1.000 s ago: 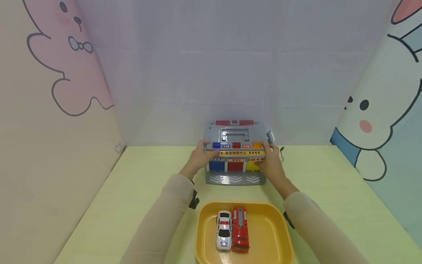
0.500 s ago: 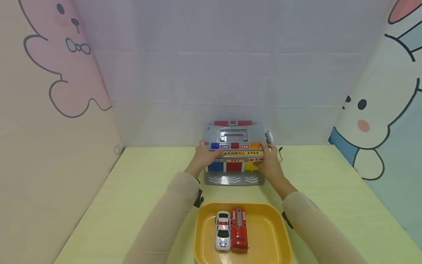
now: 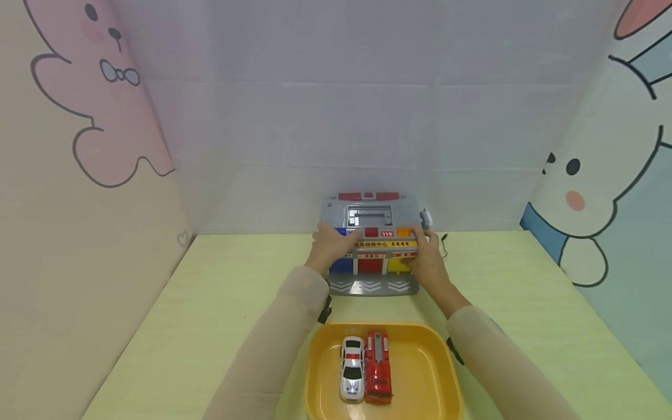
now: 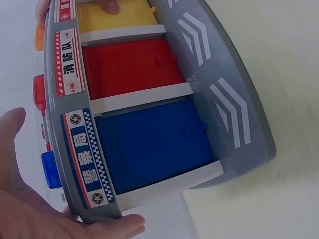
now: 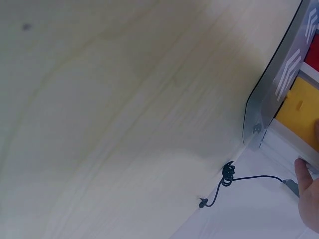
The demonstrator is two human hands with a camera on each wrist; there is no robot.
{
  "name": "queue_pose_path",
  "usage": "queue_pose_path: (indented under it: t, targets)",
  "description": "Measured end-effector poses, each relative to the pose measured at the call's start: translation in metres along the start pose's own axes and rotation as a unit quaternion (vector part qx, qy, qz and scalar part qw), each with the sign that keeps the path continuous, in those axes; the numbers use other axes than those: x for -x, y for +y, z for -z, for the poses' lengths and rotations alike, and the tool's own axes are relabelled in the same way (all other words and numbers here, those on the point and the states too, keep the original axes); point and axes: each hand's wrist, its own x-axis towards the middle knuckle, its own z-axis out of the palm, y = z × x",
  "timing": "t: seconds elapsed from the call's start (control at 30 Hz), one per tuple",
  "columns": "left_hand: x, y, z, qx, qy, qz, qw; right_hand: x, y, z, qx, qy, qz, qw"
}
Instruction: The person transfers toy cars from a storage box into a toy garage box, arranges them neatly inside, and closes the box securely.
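Observation:
A grey toy garage (image 3: 367,284) labelled with 110 and 119 stands against the back wall, with blue, red and yellow doors under its roof. My left hand (image 3: 331,248) spreads around its left end; the thumb reaches over the roof buttons, covering part of the blue one. In the left wrist view, a finger of that left hand (image 4: 30,219) lies by the end of the roof edge, near the blue door (image 4: 154,144). At the right end, my right hand (image 3: 429,265) grips the roof edge, fingers by the orange button (image 3: 404,232) and thumb at the yellow door (image 5: 301,107).
A yellow tray (image 3: 430,379) in front holds a white toy police car (image 3: 352,370) and a red toy fire truck (image 3: 378,373). A small grey piece (image 5: 291,186) on a dark cord (image 5: 228,173) hangs at the garage's right side. Walls enclose the table's back and sides.
My left hand has slid right along the garage's roof, its thumb moving from the yellow strip up over the buttons. The right hand keeps its place; the head view has shifted slightly.

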Motion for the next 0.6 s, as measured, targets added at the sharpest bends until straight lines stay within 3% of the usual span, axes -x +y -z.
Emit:
queue_pose_path:
  t: [0.33,0.6]
  targets:
    - [-0.001,0.015,0.001,-0.095,-0.009,0.009,0.9954,0.001,-0.001,0.001,0.006,0.001,-0.003,1.0]
    - [0.0,0.018,-0.001,-0.109,0.004,0.011,0.994,0.002,-0.001,0.0,0.011,0.009,0.01,0.9999]
